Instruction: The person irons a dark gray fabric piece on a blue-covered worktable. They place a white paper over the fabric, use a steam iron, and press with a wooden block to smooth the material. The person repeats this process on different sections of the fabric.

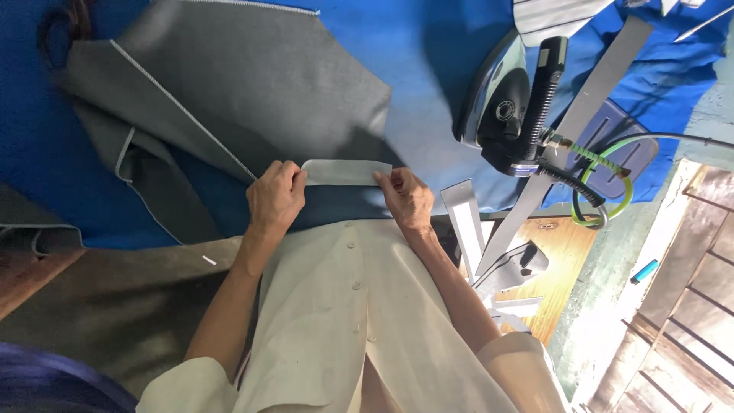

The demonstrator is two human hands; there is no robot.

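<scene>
A small pale grey strip of fabric (345, 171) lies across the blue padded table (428, 46), stretched between my two hands. My left hand (275, 197) pinches its left end and my right hand (405, 197) pinches its right end. Just beyond the strip lies a large dark grey cloth piece (252, 84) with a light stitched edge, spread over the blue surface. The strip's near edge meets a darker fabric under my hands.
A black steam iron (512, 107) rests tilted to the right, with a green hose (612, 180) looping off it. A long metal ruler (589, 99) lies diagonally beside it. More grey fabric hangs at the left. A grey template piece (466, 218) sits at the table's edge.
</scene>
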